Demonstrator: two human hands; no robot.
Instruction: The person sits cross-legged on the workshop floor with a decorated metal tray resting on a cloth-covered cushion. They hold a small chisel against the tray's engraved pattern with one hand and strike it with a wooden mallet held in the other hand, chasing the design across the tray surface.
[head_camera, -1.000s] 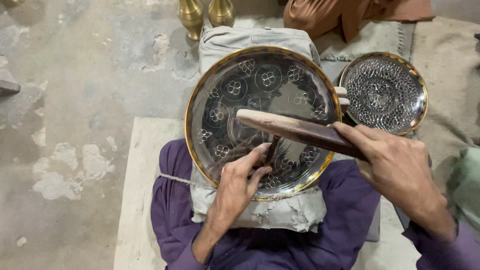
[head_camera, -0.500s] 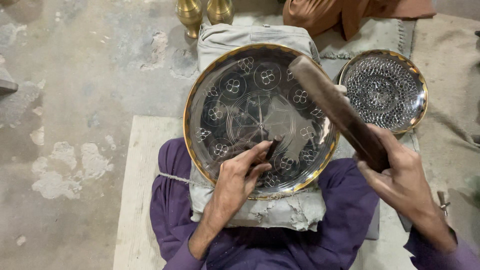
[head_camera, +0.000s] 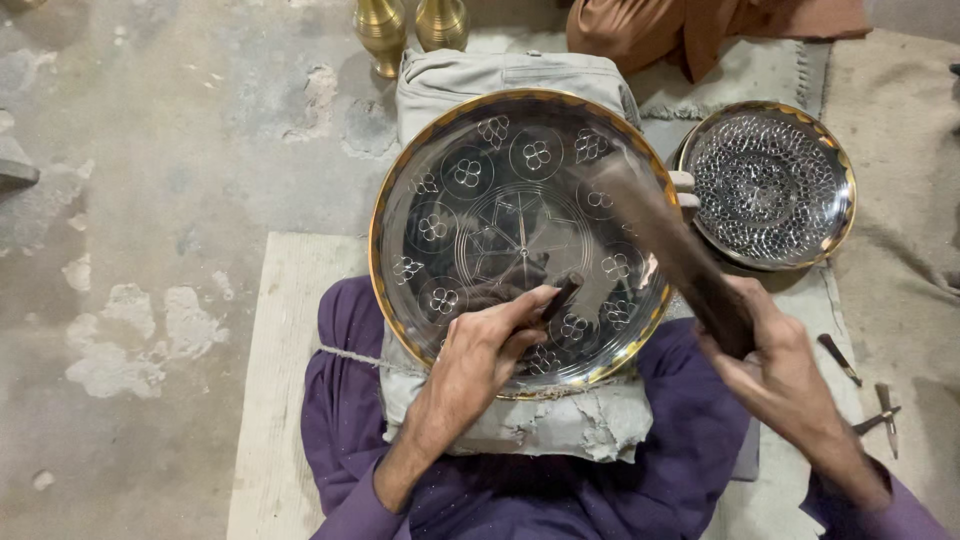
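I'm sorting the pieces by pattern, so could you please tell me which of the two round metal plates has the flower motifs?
The large plate on the lap, under the left hand. It bears flower medallions around a central star; the smaller plate is covered in dense dots.

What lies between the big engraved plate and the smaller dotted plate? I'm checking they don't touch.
In the head view, a pale fingertip-like bit shows at the big engraved plate rim, with a strip of grey cloth before the smaller dotted plate. The plates lie apart.
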